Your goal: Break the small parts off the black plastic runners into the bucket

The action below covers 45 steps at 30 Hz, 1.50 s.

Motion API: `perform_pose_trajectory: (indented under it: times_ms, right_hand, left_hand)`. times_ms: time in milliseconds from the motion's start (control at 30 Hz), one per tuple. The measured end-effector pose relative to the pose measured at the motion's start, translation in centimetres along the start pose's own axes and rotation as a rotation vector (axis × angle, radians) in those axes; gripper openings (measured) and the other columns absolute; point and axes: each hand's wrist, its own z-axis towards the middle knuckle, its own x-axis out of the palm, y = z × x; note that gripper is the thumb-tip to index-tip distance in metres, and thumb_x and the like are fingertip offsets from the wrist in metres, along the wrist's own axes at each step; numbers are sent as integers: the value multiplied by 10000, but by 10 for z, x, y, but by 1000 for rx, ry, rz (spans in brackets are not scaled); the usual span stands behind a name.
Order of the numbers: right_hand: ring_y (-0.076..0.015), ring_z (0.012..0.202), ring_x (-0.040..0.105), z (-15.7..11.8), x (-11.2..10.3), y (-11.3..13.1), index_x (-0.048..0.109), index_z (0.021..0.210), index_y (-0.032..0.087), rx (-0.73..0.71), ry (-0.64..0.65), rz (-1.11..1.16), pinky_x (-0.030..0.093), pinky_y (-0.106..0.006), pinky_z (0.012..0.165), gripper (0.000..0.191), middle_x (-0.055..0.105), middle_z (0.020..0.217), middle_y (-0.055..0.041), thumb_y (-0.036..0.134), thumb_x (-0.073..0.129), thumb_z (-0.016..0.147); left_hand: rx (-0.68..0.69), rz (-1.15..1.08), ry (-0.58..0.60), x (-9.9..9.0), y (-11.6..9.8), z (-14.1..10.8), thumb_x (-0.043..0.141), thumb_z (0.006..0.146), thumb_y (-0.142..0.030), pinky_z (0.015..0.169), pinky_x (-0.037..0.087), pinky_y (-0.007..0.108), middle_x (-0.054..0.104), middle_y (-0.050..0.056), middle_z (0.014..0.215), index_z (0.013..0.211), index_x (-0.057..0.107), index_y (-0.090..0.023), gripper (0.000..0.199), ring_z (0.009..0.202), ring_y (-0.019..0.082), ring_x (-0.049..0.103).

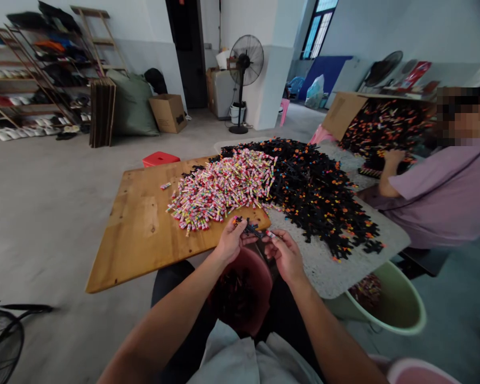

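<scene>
My left hand (231,241) is closed on a small black plastic toy piece (251,228) with a bit of orange at one end. Between the fingers of my right hand (284,250) is a small pink-and-white tube (270,233), close to the black piece's right end; whether the two touch I cannot tell. Beyond my hands, a heap of similar tubes (224,186) covers part of the wooden board (144,213). To the right spreads a large pile of black toy pieces (316,186) with orange, yellow and blue bits. Below my hands, a reddish tub (260,277) holds dark pieces.
The pile rests on a grey tabletop (324,274). At right, a co-worker in a pink shirt (444,197) sits beside a cardboard box (348,114) full of pieces. A green tub (414,304) stands below the table's right edge. A red stool (160,158) is behind the board.
</scene>
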Motion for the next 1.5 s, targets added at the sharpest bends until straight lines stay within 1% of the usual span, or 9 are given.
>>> perform_pose_trajectory:
  times_ms: [233,467,700,967,1067,1200,1267,1367,1500]
  right_hand:
    - [-123,572,625,-8,1,-4,636,1107,218,-4,31,-39,478,-245,514,318,742,909,-25,441,712,892]
    - [-176,748,700,-7,-12,-10,657,1177,205,-197,77,-360,581,-304,664,337,757,1059,-79,461,634,960]
    - [-219,845,738,-12,-17,-17,696,1178,226,-302,94,-536,610,-347,752,276,770,1041,-84,382,623,963]
    - [-174,661,721,-21,-9,-15,664,1090,201,-95,56,-337,591,-308,653,220,766,882,-35,347,652,927]
    - [-169,638,718,-25,-9,-18,657,1064,194,-12,119,-274,586,-301,637,227,743,808,-13,360,684,912]
    - [-157,643,719,-30,-6,-24,648,1085,198,28,163,-264,589,-297,637,255,748,873,-17,377,710,914]
    - [-151,623,710,-29,-5,-24,647,1080,200,46,94,-199,587,-292,616,279,746,860,-15,412,721,914]
    - [-138,581,688,-25,-1,-23,658,1057,202,81,33,-14,566,-268,569,296,744,829,-8,429,753,893]
    - [-114,517,649,-28,7,-21,685,1014,199,132,52,196,528,-233,504,240,735,796,-2,377,774,880]
  left_hand:
    - [27,64,-23,0,-2,-7,853,777,-519,675,650,311,744,33,969,1048,506,-198,544,706,156,746]
    - [98,102,-107,2,6,-5,832,770,-552,611,632,287,728,23,929,1051,516,-191,556,718,175,750]
    - [104,76,-218,7,21,-9,772,834,-506,604,610,290,741,54,1004,1074,509,-212,462,765,218,772]
    - [113,49,-341,15,38,-10,725,878,-444,664,609,311,731,48,984,1080,497,-222,377,794,210,762]
    - [98,41,-374,13,41,-10,722,881,-417,668,601,308,724,37,951,1059,499,-214,351,771,200,755]
    - [61,25,-415,10,44,-8,736,873,-434,645,578,275,725,30,912,1033,506,-206,362,774,196,754]
    - [61,8,-384,11,45,-8,751,862,-475,659,578,277,736,40,929,1037,511,-205,402,812,207,759]
    - [68,30,-215,10,47,-12,735,871,-572,707,584,297,761,98,1005,1101,563,-181,486,871,219,755]
    - [54,132,41,5,50,-21,709,888,-603,602,555,268,775,153,1068,1231,629,-134,587,687,159,700]
